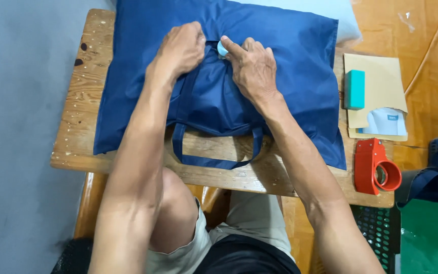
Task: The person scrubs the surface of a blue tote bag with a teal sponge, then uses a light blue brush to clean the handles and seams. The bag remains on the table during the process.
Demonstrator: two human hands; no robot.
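The left hand is clenched and grips a fold of the dark blue fabric bag. Just beside it, the right hand holds a small light blue object with its fingertips, pressed on the bag. The bag lies flat on a low wooden table, its handles toward the person. At the right are a teal block, brown envelopes and a red tape dispenser.

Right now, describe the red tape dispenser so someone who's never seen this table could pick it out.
Start at the wooden table with the blue bag spread over it. Go to the table's near right corner, past the bag's edge and below the brown envelope. The tape dispenser lies there, the only red thing, with a round ring at one end; the teal block nearby is rectangular.
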